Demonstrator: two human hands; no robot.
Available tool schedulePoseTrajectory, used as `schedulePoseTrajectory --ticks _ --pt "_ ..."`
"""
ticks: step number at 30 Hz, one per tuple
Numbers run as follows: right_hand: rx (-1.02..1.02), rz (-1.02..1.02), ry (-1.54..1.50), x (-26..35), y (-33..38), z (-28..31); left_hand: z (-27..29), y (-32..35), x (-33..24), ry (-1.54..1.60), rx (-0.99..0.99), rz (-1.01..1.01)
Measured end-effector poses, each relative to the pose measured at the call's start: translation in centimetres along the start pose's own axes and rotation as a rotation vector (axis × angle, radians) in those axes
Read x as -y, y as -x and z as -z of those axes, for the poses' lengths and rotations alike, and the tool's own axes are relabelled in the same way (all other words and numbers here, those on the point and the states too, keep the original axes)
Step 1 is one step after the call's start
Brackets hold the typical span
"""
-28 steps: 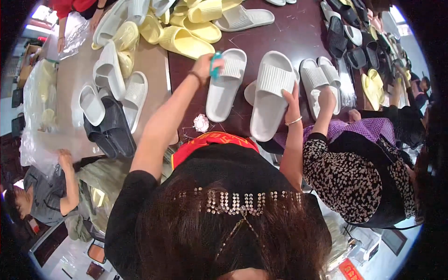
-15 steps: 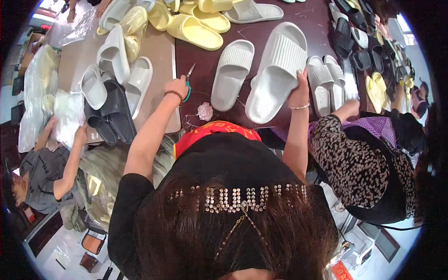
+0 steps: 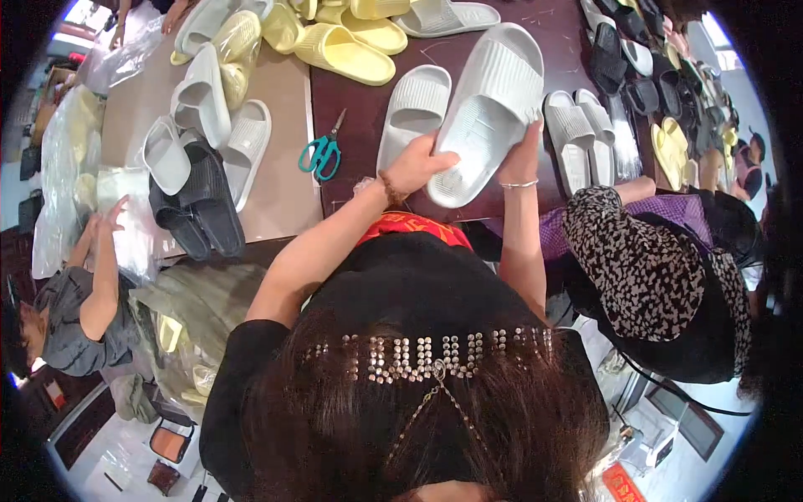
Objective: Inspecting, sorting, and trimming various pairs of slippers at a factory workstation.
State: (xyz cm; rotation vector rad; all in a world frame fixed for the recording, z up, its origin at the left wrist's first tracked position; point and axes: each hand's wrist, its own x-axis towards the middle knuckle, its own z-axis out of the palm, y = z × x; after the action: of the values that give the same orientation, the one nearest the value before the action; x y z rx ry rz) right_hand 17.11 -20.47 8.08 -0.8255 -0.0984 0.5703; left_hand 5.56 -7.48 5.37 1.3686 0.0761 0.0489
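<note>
Between my two hands I hold a light grey slide sandal (image 3: 481,125) raised above the dark table (image 3: 355,96), its sole tilted and heel toward me. My left hand (image 3: 416,166) closes on the heel's left edge, thumb on the footbed. Around the right side of the strap my right hand (image 3: 523,155) is closed. A second grey slide (image 3: 420,100) lies just behind on the left, partly covered by my left hand and the held slide. Teal-handled scissors (image 3: 321,156) rest on the table left of my left forearm.
Yellow slides (image 3: 345,54) are heaped at the back. Grey and black slides (image 3: 209,192) stand at the left, a grey pair (image 3: 577,138) at the right. Co-workers sit close on both sides; one patterned sleeve (image 3: 623,259) is near my right arm. Clear plastic (image 3: 67,167) lies far left.
My left hand has let go of the scissors, leaving them on the table, and moved right onto the slide's heel. The slide has shifted slightly up and left with my right hand.
</note>
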Motion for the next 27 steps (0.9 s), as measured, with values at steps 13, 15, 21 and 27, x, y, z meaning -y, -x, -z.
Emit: schedulePoseTrajectory --ticks 13,15,21,27 --pt "-0.287 0.164 0.362 0.9 2.4 9.2 8.2 -7.7 1.9 -1.196 -0.170 -0.022" --pt "-0.276 0.126 0.328 1.1 2.9 9.7 9.2 -10.5 2.3 -1.247 -0.191 -0.016" --pt "-0.316 0.064 0.205 0.3 4.1 6.0 8.4 -13.9 0.0 -1.452 0.045 0.380" --pt "-0.294 0.072 0.113 -0.6 2.9 7.7 10.4 -14.1 -2.4 -1.524 0.238 0.504"
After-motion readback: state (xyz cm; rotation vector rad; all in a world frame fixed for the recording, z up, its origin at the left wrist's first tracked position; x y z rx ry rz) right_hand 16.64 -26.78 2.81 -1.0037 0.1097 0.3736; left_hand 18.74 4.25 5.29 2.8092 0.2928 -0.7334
